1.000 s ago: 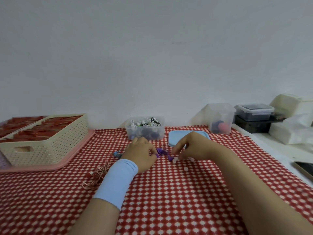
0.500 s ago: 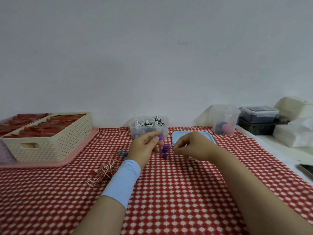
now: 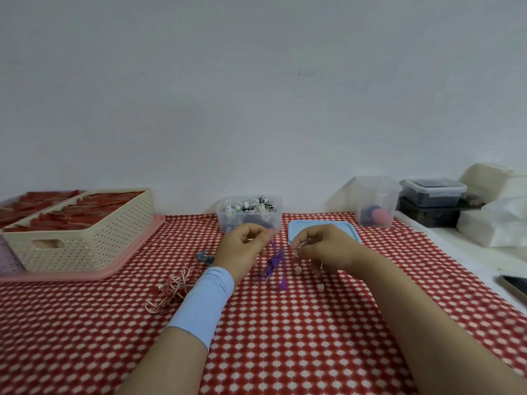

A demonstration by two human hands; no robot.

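My left hand (image 3: pixel 242 249), with a light blue band on the wrist, pinches the top of a tangled purple earphone cable (image 3: pixel 275 262) and holds it up so it dangles over the red checked tablecloth (image 3: pixel 285 337). My right hand (image 3: pixel 322 249) is raised beside it with fingers curled, pinching a thin white earphone cord; small white earbuds (image 3: pixel 298 269) hang under it and another white earbud (image 3: pixel 320 286) lies on the cloth. A clear tub of tangled earphones (image 3: pixel 249 213) stands just behind my hands.
A light blue lid (image 3: pixel 322 228) lies behind my right hand. A red-and-white cable bundle (image 3: pixel 174 286) and a small blue clip (image 3: pixel 204 256) lie left. A cream basket (image 3: pixel 82 235) on a pink tray is far left. Clear containers (image 3: pixel 373 201), white boxes and a phone (image 3: pixel 513 285) are on the right.
Both hands have lifted off the cloth. The left hand raised the purple cable, which now hangs stretched out, and the right hand came up with the white cord.
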